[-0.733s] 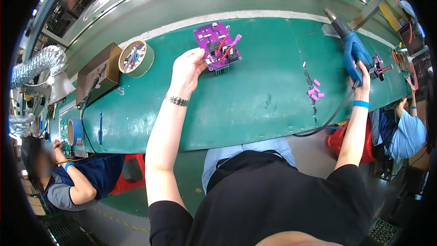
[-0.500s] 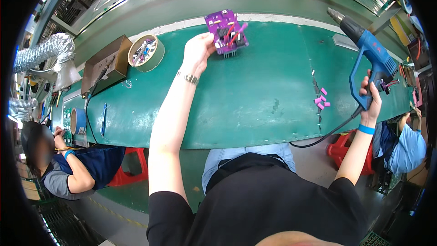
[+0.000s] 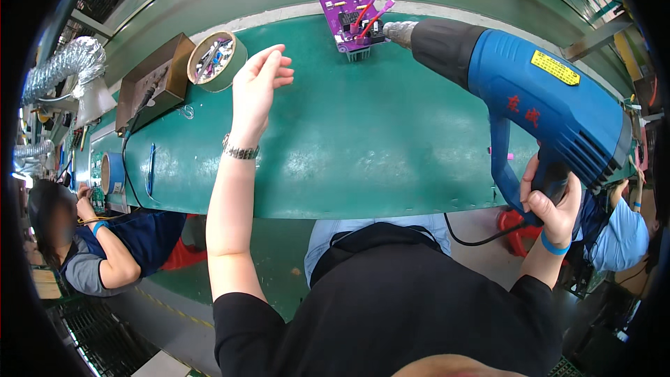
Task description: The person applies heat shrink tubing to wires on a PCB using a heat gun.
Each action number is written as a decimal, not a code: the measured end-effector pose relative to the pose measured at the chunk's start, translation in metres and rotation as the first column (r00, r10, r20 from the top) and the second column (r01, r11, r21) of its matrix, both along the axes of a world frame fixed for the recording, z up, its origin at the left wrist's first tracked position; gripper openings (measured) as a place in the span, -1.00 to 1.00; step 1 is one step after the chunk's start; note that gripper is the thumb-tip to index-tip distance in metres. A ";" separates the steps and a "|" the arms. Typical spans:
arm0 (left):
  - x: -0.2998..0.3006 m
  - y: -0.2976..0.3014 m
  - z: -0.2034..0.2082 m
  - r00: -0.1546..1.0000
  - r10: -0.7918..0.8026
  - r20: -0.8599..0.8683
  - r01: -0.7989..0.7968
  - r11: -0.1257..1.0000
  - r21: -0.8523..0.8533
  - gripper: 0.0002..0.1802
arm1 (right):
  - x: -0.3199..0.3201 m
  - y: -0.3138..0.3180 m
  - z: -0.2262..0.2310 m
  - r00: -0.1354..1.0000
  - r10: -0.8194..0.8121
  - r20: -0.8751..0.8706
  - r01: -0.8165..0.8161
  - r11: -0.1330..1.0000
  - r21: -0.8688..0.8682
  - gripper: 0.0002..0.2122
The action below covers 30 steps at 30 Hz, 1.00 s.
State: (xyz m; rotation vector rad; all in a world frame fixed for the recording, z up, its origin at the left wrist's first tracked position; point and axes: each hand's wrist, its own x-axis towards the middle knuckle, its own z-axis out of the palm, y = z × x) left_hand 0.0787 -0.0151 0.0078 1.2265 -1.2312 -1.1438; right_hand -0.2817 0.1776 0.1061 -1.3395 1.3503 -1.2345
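A blue and black heat gun (image 3: 551, 91) is gripped by its handle in my right hand (image 3: 555, 202), its metal nozzle pointing left. That nozzle is at the right side of a purple circuit board (image 3: 333, 12), close to its red wires; I cannot tell whether they touch. The board stands near the far edge of the green table, with pink sleeves on the wire ends. My left hand (image 3: 257, 91) is raised left of the board, holding nothing, its fingers stretched out. Small pink tube pieces (image 3: 510, 156) show partly behind the heat gun.
Near the far left stand a round tub (image 3: 239, 63) of small parts and a brown metal box (image 3: 125, 101) with a soldering iron. A blue pen (image 3: 151, 167) and a blue tape roll (image 3: 112, 172) lie nearer. Co-workers sit at both sides. The gun's black cord (image 3: 481, 242) hangs below the table edge.
My left hand has let go of the circuit board and moved left. The board now stands farther off. The heat gun has swung left and lower, its nozzle now beside the board.
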 end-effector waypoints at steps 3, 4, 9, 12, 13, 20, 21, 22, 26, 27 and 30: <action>0.011 0.008 -0.008 0.994 0.052 -0.101 -0.053 0.999 -0.009 -0.67 | 0.009 0.001 -0.004 1.000 -0.006 -0.009 0.006 1.000 -0.005 -0.58; 0.016 0.011 -0.011 0.983 0.079 -0.163 -0.080 0.997 -0.002 -0.66 | 0.013 0.000 -0.007 1.000 -0.018 -0.019 0.018 1.000 -0.020 -0.59; 0.040 0.026 -0.003 0.961 0.143 -0.238 -0.119 0.987 0.110 -0.64 | 0.019 -0.007 -0.021 0.999 0.038 0.015 -0.039 0.999 0.004 -0.61; 0.009 -0.001 -0.007 0.933 0.042 -0.358 0.003 0.992 0.123 -0.63 | 0.035 0.003 0.011 0.997 -0.043 -0.065 0.045 0.999 0.024 -0.61; -0.016 -0.019 -0.013 0.909 -0.053 -0.414 0.105 0.989 0.105 -0.63 | 0.035 0.014 0.019 0.984 -0.128 -0.123 0.132 0.991 0.023 -0.61; 0.027 0.018 -0.004 0.940 0.078 -0.333 -0.049 0.994 0.095 -0.63 | 0.015 0.007 -0.031 1.000 -0.018 0.020 0.018 0.999 0.045 -0.57; 0.025 0.017 -0.004 0.938 0.071 -0.339 -0.043 0.995 0.089 -0.63 | 0.011 0.008 -0.029 0.999 0.051 -0.018 -0.049 0.997 0.063 -0.56; 0.025 0.017 -0.004 0.937 0.070 -0.342 -0.042 0.995 0.090 -0.63 | 0.008 0.009 -0.028 0.991 0.124 -0.050 -0.120 0.989 0.085 -0.55; 0.034 0.025 -0.004 0.941 0.093 -0.324 -0.065 0.993 0.095 -0.63 | 0.012 0.007 -0.042 0.984 0.178 0.025 -0.179 0.982 0.062 -0.55; 0.038 0.029 -0.002 0.943 0.110 -0.314 -0.082 0.992 0.101 -0.63 | 0.018 0.004 -0.048 0.995 0.091 0.028 -0.091 0.996 -0.001 -0.52; 0.005 0.001 -0.007 0.922 -0.011 -0.388 0.046 0.995 0.083 -0.63 | 0.033 0.011 -0.017 0.991 -0.121 -0.050 0.118 0.991 -0.059 -0.48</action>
